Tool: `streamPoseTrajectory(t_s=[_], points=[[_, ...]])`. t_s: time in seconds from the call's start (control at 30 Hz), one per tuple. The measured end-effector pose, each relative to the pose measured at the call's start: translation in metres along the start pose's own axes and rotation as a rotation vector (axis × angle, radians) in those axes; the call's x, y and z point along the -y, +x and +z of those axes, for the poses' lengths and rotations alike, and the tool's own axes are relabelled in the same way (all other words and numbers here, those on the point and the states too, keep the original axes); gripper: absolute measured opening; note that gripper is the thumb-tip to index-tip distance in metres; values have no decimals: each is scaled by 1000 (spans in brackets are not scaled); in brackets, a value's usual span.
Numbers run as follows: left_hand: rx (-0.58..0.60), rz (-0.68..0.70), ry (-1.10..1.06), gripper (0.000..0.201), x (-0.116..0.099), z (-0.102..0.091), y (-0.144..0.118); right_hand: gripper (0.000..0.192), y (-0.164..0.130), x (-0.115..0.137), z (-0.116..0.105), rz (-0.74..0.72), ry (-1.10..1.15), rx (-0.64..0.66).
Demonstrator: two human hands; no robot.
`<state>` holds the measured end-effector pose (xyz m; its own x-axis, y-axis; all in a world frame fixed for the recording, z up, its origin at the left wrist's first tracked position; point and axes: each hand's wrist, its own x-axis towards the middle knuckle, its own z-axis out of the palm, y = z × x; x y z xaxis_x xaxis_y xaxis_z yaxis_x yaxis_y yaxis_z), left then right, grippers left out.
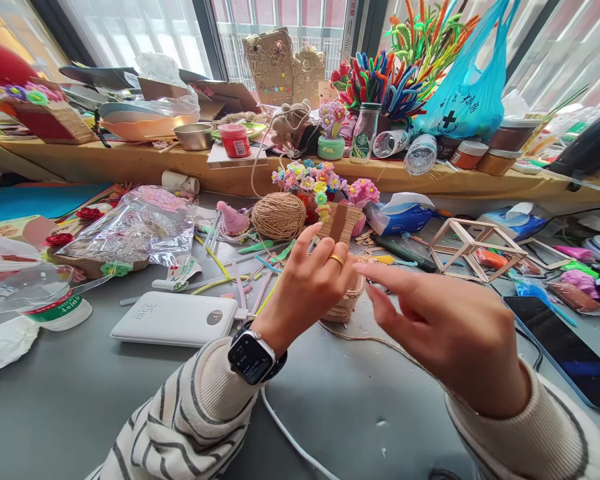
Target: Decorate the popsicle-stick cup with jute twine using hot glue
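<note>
My left hand, with a ring and a smartwatch on the wrist, is closed around a small round twine-wrapped piece. Its fingers hide much of that piece. From the right, my right hand reaches in with the index finger stretched out, its tip by the left fingertips. The right thumb is apart from the index finger. Twine trails from the wrapped piece toward the right wrist. Just beyond the left fingers is a twine-wrapped cardboard piece with a bare brown strip. A ball of twine lies behind the left hand.
A white power bank with a cable sits left of my watch. A phone lies at right, near a wooden stick frame. Behind are fluffy flowers, a tissue pack and a crowded ledge.
</note>
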<state>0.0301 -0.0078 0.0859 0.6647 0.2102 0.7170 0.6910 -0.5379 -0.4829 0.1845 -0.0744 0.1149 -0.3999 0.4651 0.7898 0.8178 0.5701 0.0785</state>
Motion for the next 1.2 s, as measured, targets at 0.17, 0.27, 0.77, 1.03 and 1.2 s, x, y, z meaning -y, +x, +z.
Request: streamPoseTrajectory(t_s=[0.17,0.27,0.77,1.03,1.2], points=[[13,11,24,15,2,0,0,24,1,-26,0,139,-79,94],[3,12,30,15,2,-1,0,25,1,-38,0,164,-55,166],[-19,9,61,16,5,-4,2,19,0,-54,8,210,-33,213],[-68,-22,97,13,16,-14,5,14,3,-49,4,182,8,151],[-48,-17,112,15,18,-19,6,16,4,-46,3,180,81,157]])
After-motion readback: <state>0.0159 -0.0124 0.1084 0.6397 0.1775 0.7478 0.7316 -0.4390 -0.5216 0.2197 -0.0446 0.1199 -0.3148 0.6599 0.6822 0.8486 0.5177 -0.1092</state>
